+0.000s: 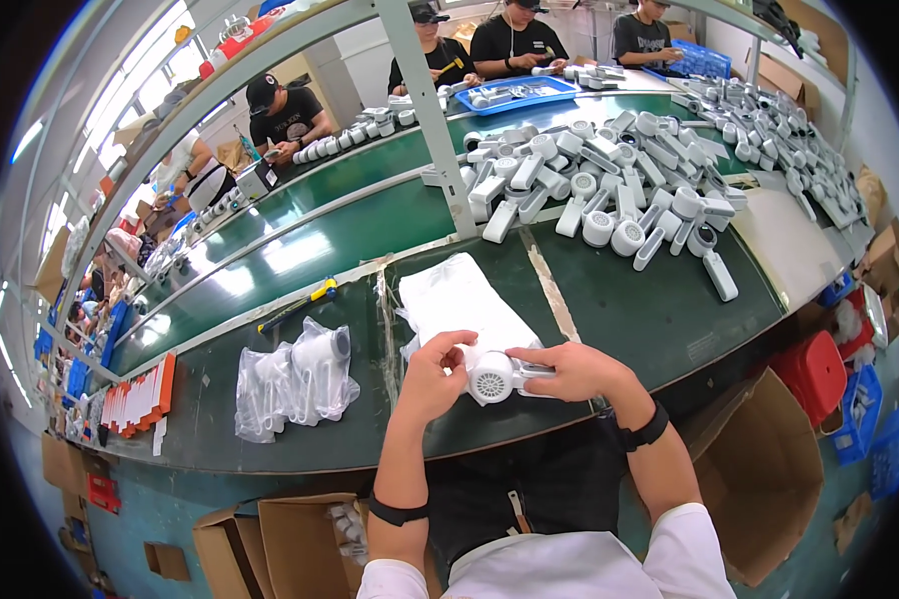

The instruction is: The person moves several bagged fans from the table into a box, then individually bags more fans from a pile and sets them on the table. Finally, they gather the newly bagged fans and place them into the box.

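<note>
My right hand (576,373) grips the handle of a white handheld fan (492,380). Its round slotted grille faces up, just above the table's near edge. At the left of the fan head, my left hand (438,374) has its thumb and forefinger curled together; what they pinch, if anything, is too small to make out. Just beyond both hands lies a stack of white plastic bags (466,299), its near end partly covered by the fan and fingers. To the left, several bagged fans (295,380) rest side by side in clear plastic.
A big heap of loose fans (609,175) covers the table's far right. A yellow-and-black hammer (298,305) lies at far left, near orange-and-white boxes (138,399). A metal post (430,120) rises beyond the bags. Cardboard boxes (759,469) stand below. Co-workers sit across the green conveyor (300,245).
</note>
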A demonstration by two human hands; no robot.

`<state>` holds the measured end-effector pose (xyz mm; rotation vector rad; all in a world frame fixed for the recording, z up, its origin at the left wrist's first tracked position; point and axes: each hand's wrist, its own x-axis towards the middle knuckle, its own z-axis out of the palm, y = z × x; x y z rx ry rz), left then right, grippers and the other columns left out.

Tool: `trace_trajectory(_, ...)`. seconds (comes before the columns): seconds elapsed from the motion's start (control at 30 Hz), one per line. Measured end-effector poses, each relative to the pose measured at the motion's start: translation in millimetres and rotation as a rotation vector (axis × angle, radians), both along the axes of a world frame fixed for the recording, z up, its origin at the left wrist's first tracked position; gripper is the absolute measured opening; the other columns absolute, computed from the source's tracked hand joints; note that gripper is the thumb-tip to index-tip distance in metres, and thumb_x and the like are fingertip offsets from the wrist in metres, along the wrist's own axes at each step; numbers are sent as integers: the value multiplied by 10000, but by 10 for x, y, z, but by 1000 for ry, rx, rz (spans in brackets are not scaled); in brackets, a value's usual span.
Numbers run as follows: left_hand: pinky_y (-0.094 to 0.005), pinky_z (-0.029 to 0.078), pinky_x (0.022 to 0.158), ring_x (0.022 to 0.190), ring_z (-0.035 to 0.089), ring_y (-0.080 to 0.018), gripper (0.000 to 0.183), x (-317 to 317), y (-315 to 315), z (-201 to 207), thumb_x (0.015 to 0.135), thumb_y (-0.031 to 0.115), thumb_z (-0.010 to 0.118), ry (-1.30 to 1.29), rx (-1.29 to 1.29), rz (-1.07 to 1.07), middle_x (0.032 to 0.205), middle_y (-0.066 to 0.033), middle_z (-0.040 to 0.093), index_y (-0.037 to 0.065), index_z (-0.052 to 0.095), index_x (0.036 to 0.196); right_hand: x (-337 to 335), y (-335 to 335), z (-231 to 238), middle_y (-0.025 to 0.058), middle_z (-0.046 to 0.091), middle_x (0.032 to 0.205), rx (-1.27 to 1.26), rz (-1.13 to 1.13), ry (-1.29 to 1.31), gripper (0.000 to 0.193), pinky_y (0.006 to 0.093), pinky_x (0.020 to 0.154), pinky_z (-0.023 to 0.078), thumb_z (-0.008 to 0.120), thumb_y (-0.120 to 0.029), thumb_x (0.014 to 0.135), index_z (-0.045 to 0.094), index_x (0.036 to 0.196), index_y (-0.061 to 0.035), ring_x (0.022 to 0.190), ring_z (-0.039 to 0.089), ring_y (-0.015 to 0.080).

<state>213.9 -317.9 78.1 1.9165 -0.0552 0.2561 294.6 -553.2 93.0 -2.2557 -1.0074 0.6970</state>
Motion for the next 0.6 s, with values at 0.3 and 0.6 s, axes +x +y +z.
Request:
trace_trajectory(0.3, -226, 478, 697, 788, 514, -92, 383, -32, 14, -67, 745, -43, 662, -116, 21, 69, 1098, -38, 557, 34, 627, 1118, -98, -126, 78, 116, 683, 860, 138, -118, 12, 589, 307, 714, 515, 651, -295, 833, 503, 1402, -268, 706, 658, 203)
trace_trajectory(0.6, -261, 482, 652, 679, 606, -142, 169, 53, -142, -198, 852, 73, 655, -118, 279, 230, 825, -79, 680, 3, 686, 1003, -125, -367, 60, 109, 685, 862, 150, -71, 164, 677, 292, 679, 509, 653, -267, 825, 421, 1457, -197, 646, 634, 175)
